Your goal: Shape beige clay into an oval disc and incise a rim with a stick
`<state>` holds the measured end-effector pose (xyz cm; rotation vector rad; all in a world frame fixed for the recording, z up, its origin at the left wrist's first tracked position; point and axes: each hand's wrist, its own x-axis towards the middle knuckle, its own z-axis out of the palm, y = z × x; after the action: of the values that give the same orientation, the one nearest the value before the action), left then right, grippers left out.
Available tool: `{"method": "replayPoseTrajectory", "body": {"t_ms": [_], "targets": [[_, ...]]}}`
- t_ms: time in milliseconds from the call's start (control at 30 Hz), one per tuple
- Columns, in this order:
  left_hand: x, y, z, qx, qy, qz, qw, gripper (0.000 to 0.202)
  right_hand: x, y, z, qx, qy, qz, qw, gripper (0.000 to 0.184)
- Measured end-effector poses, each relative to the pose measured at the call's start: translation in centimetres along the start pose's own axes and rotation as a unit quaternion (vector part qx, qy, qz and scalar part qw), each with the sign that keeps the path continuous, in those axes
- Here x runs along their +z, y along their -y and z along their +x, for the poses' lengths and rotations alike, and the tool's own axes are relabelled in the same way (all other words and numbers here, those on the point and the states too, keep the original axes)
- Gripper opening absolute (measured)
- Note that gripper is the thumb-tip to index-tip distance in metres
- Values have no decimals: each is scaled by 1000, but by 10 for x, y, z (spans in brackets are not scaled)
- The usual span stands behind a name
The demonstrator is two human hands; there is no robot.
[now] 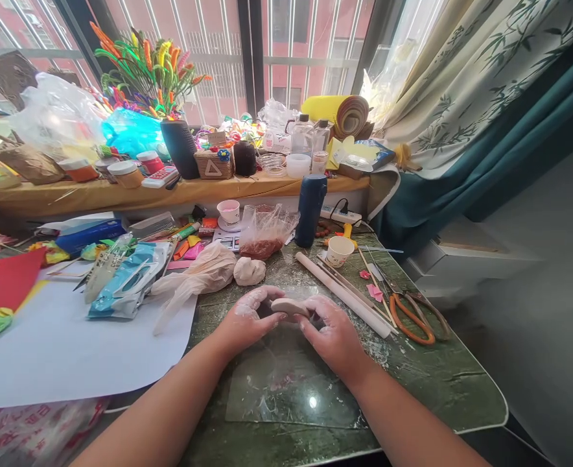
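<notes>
Left hand (251, 316) and right hand (329, 326) pinch the clay-like disc (290, 307) inside the desk's near edge (332, 446), prob light, squishy, so rim only.

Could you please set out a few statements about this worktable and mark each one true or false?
1. The left hand and right hand hold one flattened pale piece. True.
2. The scissors lie left of the white rod. False: they lie to its right.
3. The dark blue bottle stands upright. True.
4. The white lump sits inside a cup. False: it lies on the table.
</notes>
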<state>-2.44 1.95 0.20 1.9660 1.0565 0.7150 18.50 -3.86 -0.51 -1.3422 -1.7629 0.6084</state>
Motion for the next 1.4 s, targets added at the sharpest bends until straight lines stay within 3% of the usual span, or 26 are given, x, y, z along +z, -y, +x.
{"method": "replayPoseTrajectory", "body": {"t_ms": [133, 300, 400, 733, 967, 1200, 1400], "targets": [[0, 3, 2, -20, -10, -6, 1000, 28, 0, 0, 1, 33, -2, -10, 999, 7], [0, 2, 2, -22, -15, -9, 1000, 27, 1, -2, 3, 51, 47, -43, 997, 3], [-1, -1, 1, -7, -8, -10, 1000, 34, 0, 0, 2, 39, 39, -29, 998, 8], [-3, -1, 2, -28, -7, 19, 999, 19, 1, -7, 2, 96, 20, -11, 995, 13], [-4, -1, -1, -8, -7, 25, 1000, 31, -5, -2, -2, 26, -29, 45, 998, 12], [-3, -2, 0, 21, -2, 56, 998, 17, 1, -7, 2, 71, 11, 15, 997, 8], [-2, 2, 0, 26, -3, 55, 998, 25, -1, -6, 1, 47, 10, 6, 999, 7]]}}
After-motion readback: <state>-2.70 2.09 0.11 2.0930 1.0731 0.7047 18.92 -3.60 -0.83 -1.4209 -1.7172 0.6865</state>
